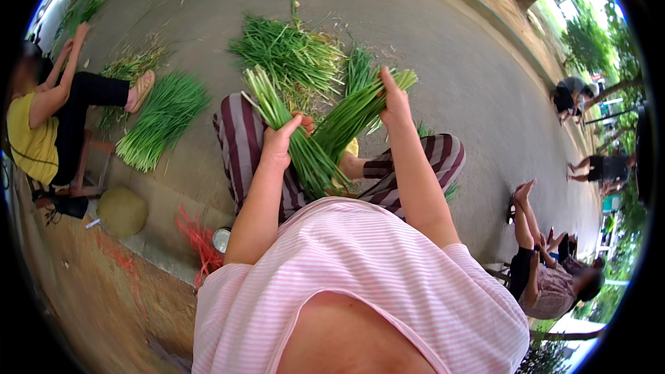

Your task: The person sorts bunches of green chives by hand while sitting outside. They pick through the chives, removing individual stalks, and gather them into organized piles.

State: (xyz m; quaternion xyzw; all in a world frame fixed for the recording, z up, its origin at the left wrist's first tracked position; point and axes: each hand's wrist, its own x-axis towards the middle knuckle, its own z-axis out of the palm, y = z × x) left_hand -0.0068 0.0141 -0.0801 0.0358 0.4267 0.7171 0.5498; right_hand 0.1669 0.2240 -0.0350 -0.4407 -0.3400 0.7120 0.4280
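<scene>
My left hand (281, 141) is closed round a bunch of long green stalks, likely garlic chives (306, 158), with the pale ends up to the left and the leaves hanging over my lap. My right hand (395, 99) grips a second bunch of green stalks (345, 117) near its pale ends, which point to the upper right. The leafy parts of the two bunches meet between my knees. Beyond them on the pavement lies a large heap of green stalks (286, 52), and a smaller bundle (358, 70) lies beside it.
At left, a seated co-worker in a yellow top (36, 140) is near another pile of stalks (163, 119). Red plastic strips (200, 246), a round metal tin (221, 239) and a round olive-coloured object (122, 211) lie at my left. Other people sit at far right (550, 285).
</scene>
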